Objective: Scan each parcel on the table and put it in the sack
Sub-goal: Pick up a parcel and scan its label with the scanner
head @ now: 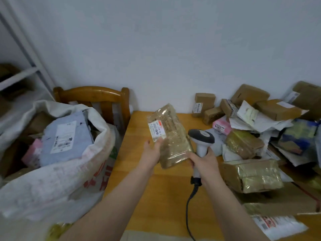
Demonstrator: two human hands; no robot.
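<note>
Over the near right corner of the table (156, 197) lies a white mailer (278, 225), and a black cable (188, 206) trails off the table's near edge. Above the table's middle, the left hand (151, 152) holds a tape-wrapped brown parcel (171, 136) upright. Its thumb lies on the front beside the white label (156, 130), and its fingers are hidden behind. The right hand (203, 160) is wrapped round the handle of a white scanner (201, 136), whose dark head sits just right of the parcel. I cannot tell which way the scanner's window faces. My reading is that this parcel is picked up and at the scanning step, not yet bagged.

Off the table's left edge stands the open sack (52, 180), already well filled. A grey-blue packet (67, 136) lies on top, with pink and brown ones beside it.

On the table's right side lies an unsorted heap. A big taped box (251, 174) is nearest, then brown, white, pink and blue packets piled together. Small cartons (204, 103) sit at the table's far edge against the wall. A good share looks done, but many parcels are left. A wooden chair (93, 94) stands at the table's far left corner.
</note>
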